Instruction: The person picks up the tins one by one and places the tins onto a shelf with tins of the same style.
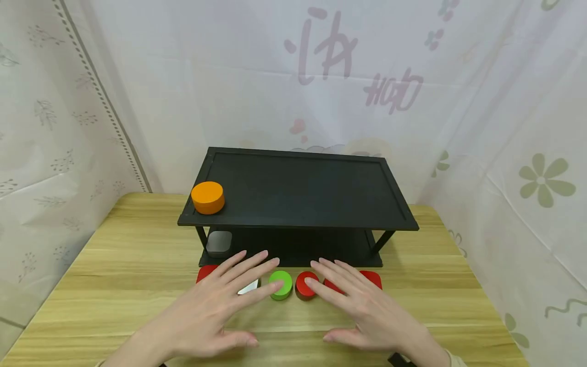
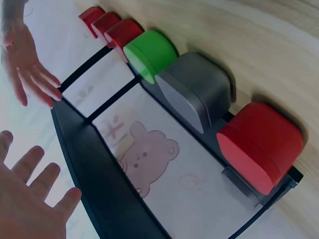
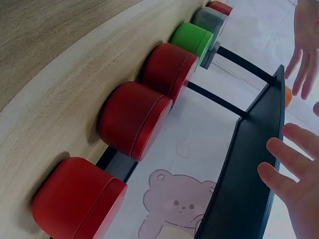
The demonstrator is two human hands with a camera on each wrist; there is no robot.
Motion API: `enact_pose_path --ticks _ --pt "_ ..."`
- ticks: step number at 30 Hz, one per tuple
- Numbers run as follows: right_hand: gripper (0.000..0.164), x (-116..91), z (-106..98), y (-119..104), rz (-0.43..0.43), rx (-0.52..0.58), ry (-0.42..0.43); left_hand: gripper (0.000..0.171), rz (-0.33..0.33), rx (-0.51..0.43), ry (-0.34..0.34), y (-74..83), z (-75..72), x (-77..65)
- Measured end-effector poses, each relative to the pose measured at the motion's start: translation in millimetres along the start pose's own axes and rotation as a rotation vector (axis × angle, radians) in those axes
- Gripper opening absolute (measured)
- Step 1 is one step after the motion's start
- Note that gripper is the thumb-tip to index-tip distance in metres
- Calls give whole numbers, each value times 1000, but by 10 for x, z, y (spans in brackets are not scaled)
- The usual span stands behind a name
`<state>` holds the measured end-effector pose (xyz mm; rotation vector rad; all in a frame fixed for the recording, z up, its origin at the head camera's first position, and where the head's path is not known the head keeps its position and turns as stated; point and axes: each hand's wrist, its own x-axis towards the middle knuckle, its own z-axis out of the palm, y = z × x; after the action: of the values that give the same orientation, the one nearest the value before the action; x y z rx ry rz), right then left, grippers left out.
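Palm down with fingers spread, my left hand (image 1: pixel 213 303) hovers over the left part of a row of lidded tins. My right hand (image 1: pixel 364 303) does likewise over the right part, and both hold nothing. Between the hands show a green round tin (image 1: pixel 281 285) and a red round tin (image 1: pixel 305 285). In the left wrist view a red tin (image 2: pixel 261 149) with rounded corners and a grey tin (image 2: pixel 197 92) stand left of the green one. The right wrist view has two more red tins (image 3: pixel 79 199) at the row's right end, partly covered by my hand in the head view.
Behind the row stands a black two-tier shelf (image 1: pixel 298 191). An orange round tin (image 1: pixel 208 198) sits on its top tier at the left front, and a small grey tin (image 1: pixel 219 243) on the lower tier below. A printed curtain (image 1: pixel 257 81) hangs behind the wooden table (image 1: pixel 114 275).
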<state>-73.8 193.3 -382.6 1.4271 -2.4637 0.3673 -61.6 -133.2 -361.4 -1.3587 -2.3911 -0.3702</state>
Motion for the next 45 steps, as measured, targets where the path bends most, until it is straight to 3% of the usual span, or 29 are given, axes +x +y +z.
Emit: enact_pose_path --ticks 6,12,19,45 --pt "84 21 18 5 3 2 26 73 -5 -33 86 -35 -36 31" --pt "85 54 25 7 17 19 44 73 -56 -54 104 -66 -102 11" --pt "82 128 28 -4 24 31 80 74 -83 -112 173 -121 -164 -10" --pt "74 289 86 -85 79 52 133 66 -219 -286 426 -323 -394 -225"
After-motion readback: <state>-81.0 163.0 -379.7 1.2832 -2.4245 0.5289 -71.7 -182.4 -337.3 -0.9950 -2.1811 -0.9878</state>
